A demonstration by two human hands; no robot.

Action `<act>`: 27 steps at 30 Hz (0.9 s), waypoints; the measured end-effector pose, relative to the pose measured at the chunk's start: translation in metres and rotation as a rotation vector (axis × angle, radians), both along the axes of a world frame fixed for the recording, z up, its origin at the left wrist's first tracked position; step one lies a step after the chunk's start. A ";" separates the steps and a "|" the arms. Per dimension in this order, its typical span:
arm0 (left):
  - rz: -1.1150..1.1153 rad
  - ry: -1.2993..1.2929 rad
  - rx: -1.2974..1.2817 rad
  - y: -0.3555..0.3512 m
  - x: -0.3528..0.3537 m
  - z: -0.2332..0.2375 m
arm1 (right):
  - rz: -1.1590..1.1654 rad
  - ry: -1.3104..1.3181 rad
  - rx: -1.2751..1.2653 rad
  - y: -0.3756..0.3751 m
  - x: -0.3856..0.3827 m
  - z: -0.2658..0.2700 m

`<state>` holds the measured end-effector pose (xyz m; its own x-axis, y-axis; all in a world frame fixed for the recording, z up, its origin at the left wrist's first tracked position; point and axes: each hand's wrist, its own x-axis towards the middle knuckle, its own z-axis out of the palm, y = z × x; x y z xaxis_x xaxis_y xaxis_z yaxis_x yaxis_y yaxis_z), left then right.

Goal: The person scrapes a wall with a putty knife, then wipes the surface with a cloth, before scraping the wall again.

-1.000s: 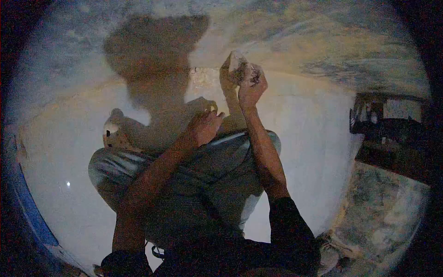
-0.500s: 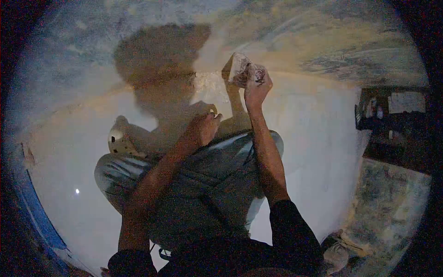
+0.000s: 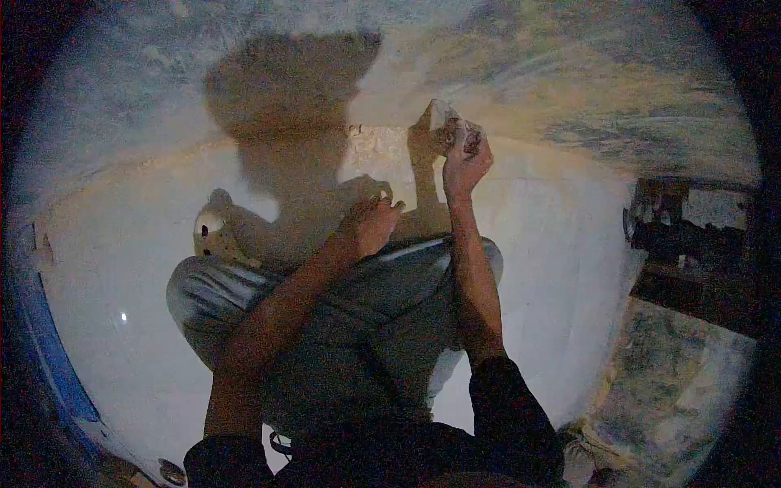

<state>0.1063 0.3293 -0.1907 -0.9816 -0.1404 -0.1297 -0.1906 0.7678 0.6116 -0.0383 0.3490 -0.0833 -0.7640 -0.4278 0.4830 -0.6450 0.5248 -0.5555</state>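
Note:
My right hand (image 3: 468, 169) is closed on a small white packet with dark markings (image 3: 444, 122), raised in front of my right knee. What the packet is cannot be made out. My left hand (image 3: 373, 226) is over my crossed legs, lower and to the left of the packet. Its thumb and forefinger are apart, the other fingers curl in, and nothing shows between them.
A pale clog with holes (image 3: 210, 234) is by my left knee. Beneath me lies a white sheet (image 3: 545, 252), with a blue strip (image 3: 69, 382) along its left edge. Dark items (image 3: 687, 220) stand at the right. My shadow falls ahead.
My right hand and the packet have shifted slightly right and down in view, and the packet has turned. My left hand has moved a little right, its thumb and forefinger now farther apart.

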 end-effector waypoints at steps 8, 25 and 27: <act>0.010 0.166 -0.031 0.002 0.003 0.011 | 0.219 0.595 0.035 -0.009 -0.009 -0.038; -0.076 -0.103 0.022 -0.004 0.003 0.027 | 0.058 0.050 -0.153 -0.002 0.001 -0.017; 0.052 0.028 -0.089 0.000 0.005 0.024 | 0.124 0.254 -0.151 -0.001 -0.006 -0.024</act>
